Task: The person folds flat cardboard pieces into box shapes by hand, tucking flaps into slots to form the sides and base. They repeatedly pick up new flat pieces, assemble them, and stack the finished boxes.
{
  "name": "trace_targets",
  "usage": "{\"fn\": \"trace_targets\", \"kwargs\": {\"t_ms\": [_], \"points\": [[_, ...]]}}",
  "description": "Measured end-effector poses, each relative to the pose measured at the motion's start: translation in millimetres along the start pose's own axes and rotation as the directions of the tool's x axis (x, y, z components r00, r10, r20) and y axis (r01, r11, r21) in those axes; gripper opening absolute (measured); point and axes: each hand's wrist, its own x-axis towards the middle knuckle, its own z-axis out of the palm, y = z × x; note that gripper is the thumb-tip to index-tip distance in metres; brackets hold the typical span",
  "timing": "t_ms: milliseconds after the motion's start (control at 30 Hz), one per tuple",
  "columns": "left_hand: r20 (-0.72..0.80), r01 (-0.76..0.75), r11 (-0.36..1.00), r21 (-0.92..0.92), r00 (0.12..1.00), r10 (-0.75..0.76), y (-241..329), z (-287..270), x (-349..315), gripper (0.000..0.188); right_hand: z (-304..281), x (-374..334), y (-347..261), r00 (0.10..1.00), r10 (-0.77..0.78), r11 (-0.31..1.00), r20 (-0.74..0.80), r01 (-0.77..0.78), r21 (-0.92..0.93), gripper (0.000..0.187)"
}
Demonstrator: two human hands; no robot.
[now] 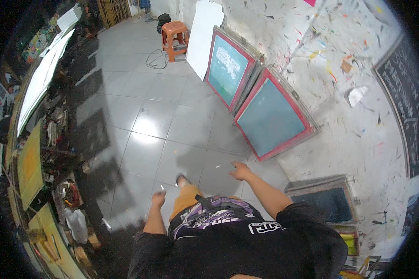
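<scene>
My left hand hangs low over the floor, fingers closed, with a small white stick poking up from them; it may be a cigarette, but it is too small to tell. Held out to the right, my right hand has its fingers apart and nothing visible in it. Nearest to that hand is a screen printing frame with red edges and blue-green mesh, leaning on the wall. Behind it leans a second screen printing frame, with pale marks on its mesh.
Grey tiles cover the floor. An orange plastic stool stands ahead, beside a white board and a loose cable. Cluttered shelves and a long table with yellowish boards line the left. A dark-meshed frame leans at right.
</scene>
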Motion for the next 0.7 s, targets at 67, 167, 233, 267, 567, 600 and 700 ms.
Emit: {"fn": "trace_targets", "kwargs": {"t_ms": [67, 167, 233, 267, 567, 600, 700], "points": [[0.128, -0.215, 0.898, 0.383, 0.975, 0.179, -57, -14, 30, 0.036, -17, 50, -19, 0.984, 0.045, 0.996, 0.173, -0.057, 0.063, 0.061], [0.173, -0.032, 0.910, 0.412, 0.984, -0.044, -138, -37, 83, 0.029, -50, 137, -38, 0.969, 0.059, 0.963, 0.238, -0.118, 0.242, 0.061], [0.130, 0.512, 0.849, 0.129, 0.840, -0.527, -68, -50, 113, 0.027, -63, 188, -25, 0.973, 0.147, 0.955, 0.176, -0.186, 0.230, 0.062], [0.124, 0.499, 0.859, 0.116, 0.850, -0.511, -47, -65, 134, 0.027, -66, 209, -17, 0.973, 0.173, 0.957, 0.153, -0.203, 0.208, 0.063], [-0.036, 0.063, 0.980, -0.188, 0.997, -0.072, 288, -148, 418, 0.039, -166, 413, -3, 0.931, 0.338, 0.915, -0.140, -0.290, 0.280, 0.064], [-0.046, -0.069, 0.978, -0.199, 0.997, 0.061, 325, -148, 453, 0.038, -161, 452, 21, 0.930, 0.292, 0.895, -0.222, -0.184, 0.407, 0.064], [0.029, -0.540, 0.786, 0.301, 0.829, 0.559, 436, -181, 543, 0.045, -284, 567, -75, 0.911, 0.178, 0.969, -0.371, -0.098, 0.225, 0.063]]}}
